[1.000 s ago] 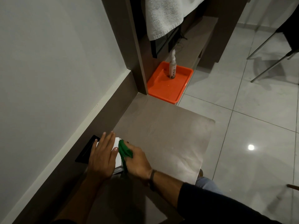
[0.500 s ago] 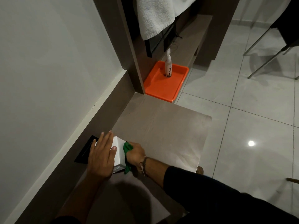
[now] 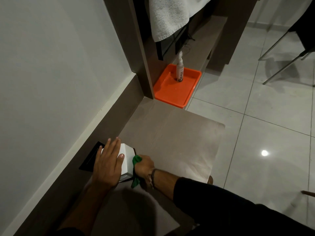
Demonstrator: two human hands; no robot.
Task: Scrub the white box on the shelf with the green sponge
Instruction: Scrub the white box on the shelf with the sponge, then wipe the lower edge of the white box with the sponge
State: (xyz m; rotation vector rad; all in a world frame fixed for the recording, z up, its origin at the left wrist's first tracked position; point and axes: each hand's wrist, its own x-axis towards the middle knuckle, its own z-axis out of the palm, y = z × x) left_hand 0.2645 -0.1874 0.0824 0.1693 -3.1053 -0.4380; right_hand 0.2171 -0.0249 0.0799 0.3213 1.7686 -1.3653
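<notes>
Two hands work on one small object, and I think each has its own job. The white box (image 3: 127,160) stands on the grey-brown shelf (image 3: 172,142), near the wall side, partly over a flat black plate (image 3: 91,158) that lies under its left edge. The left hand (image 3: 107,165) lies flat on top of the box, fingers stretched and close together, the thumb resting on the top near the right edge. I judge that it presses down so that the box does not slide while it is rubbed; it does not grip anything. The left forearm comes up from the bottom of the view, almost straight toward the box.

The right hand (image 3: 144,165) is closed into a fist around the green sponge (image 3: 136,169), which looks soft and crumpled, more like a cloth. One part of it shows above the knuckles and one tail hangs below, near the shelf. The sponge touches the right side face of the box, so this side is the one under scrubbing now. The right wrist, with a thin band on it, is bent inward, and the forearm in a dark sleeve crosses from the lower right.

Farther back, well apart from the hands, an orange tray (image 3: 167,93) holds a white bottle (image 3: 179,70) upright, and a white towel (image 3: 170,16) hangs above.
</notes>
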